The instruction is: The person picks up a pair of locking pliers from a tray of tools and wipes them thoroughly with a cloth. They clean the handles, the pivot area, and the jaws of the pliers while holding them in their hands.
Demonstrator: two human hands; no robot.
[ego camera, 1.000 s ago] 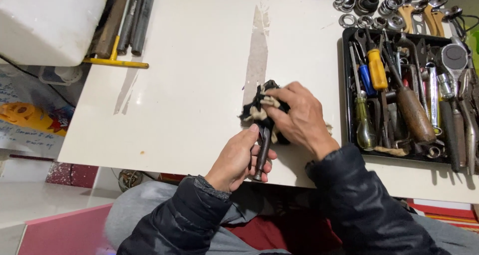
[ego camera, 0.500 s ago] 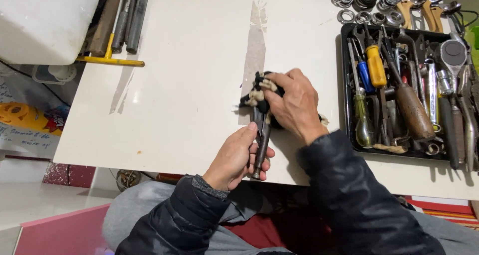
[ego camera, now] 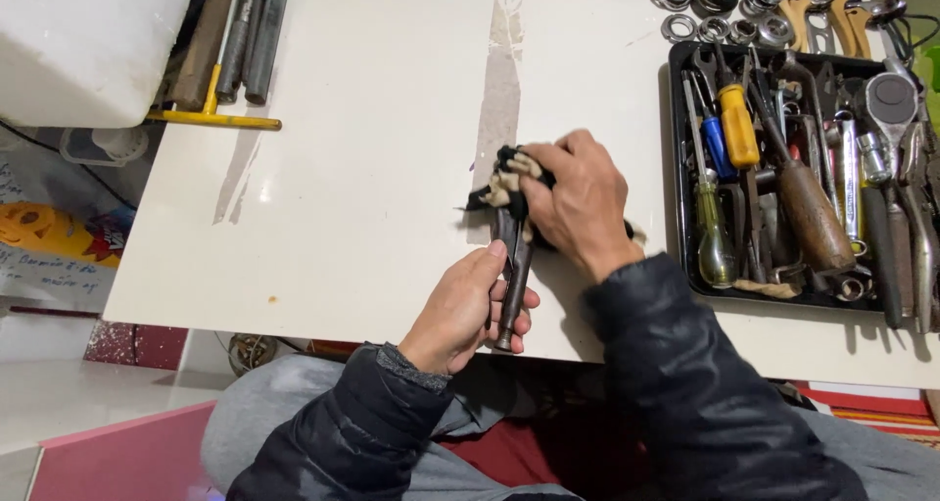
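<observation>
left hand [ego camera: 460, 310] grips pliers [ego camera: 511, 276] at table [ego camera: 372, 168] front edge | right hand [ego camera: 578, 202] clutches rag [ego camera: 507, 176] over pliers head | tool tray [ego camera: 685, 266] right of rag | white box [ego camera: 83, 41], yellow bar [ego camera: 211, 119] far left

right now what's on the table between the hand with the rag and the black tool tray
Nothing: in the head view, bare white table separates the right hand, pressing its rag, from the black tool tray.

A black tray [ego camera: 678, 168] of tools (yellow-handled screwdriver [ego camera: 737, 125] among them).
</observation>
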